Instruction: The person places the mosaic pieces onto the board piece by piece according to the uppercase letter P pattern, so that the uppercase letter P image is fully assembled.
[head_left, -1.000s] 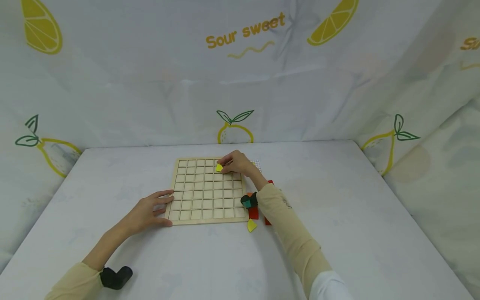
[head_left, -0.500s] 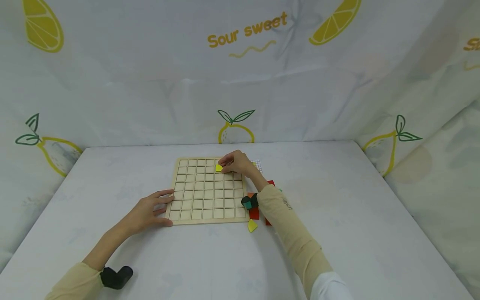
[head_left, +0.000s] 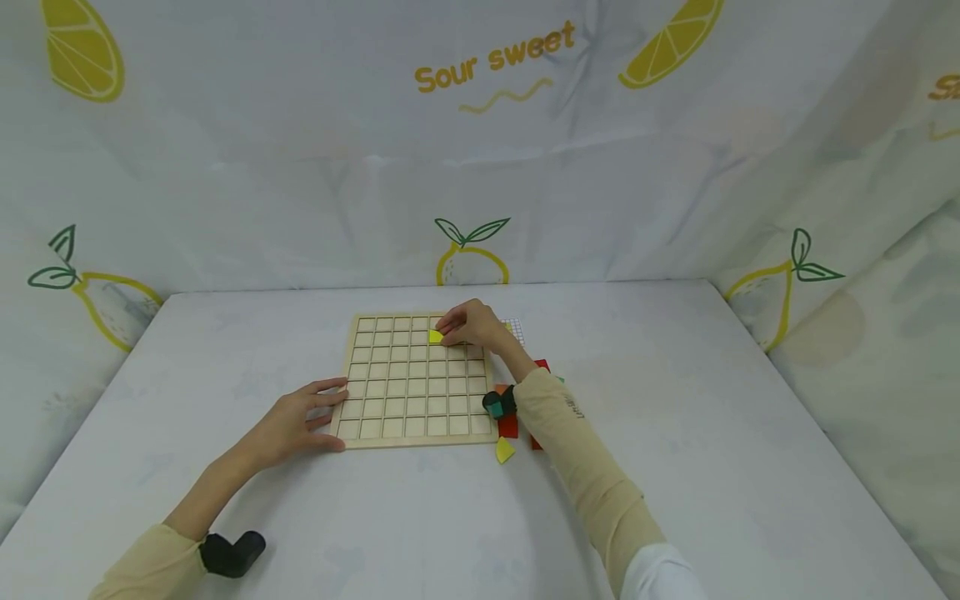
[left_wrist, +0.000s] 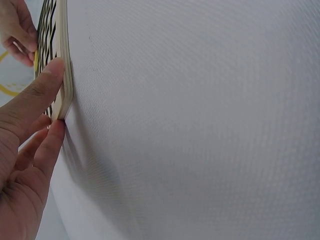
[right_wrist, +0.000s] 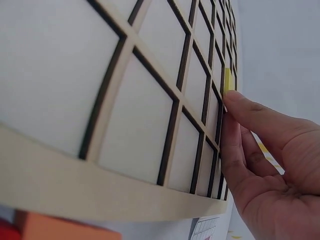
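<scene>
A wooden grid board (head_left: 405,443) lies on the white table. The left hand (head_left: 292,425) rests along its left edge, fingers spread and thumb by the near left corner; the left wrist view shows thumb and fingertips touching the board's rim (left_wrist: 65,95). Near the far right part of the grid, the right hand (head_left: 472,325) pinches a small yellow tile (head_left: 435,337) at one of the cells. In the right wrist view, the thumb tip meets the yellow tile (right_wrist: 227,80), whose lower part the fingers hide.
Red tiles (head_left: 507,427), a yellow piece with a curved edge (head_left: 504,451) and an orange piece (right_wrist: 65,227) lie by the board's right side, partly under the right forearm. A gridded paper (head_left: 515,329) shows behind the right hand. A printed cloth (head_left: 300,208) hangs behind the table.
The yellow tile has shifted slightly left in the right hand's fingers and lines up more squarely with the grid cell. The left hand stays in place on the board's edge.
</scene>
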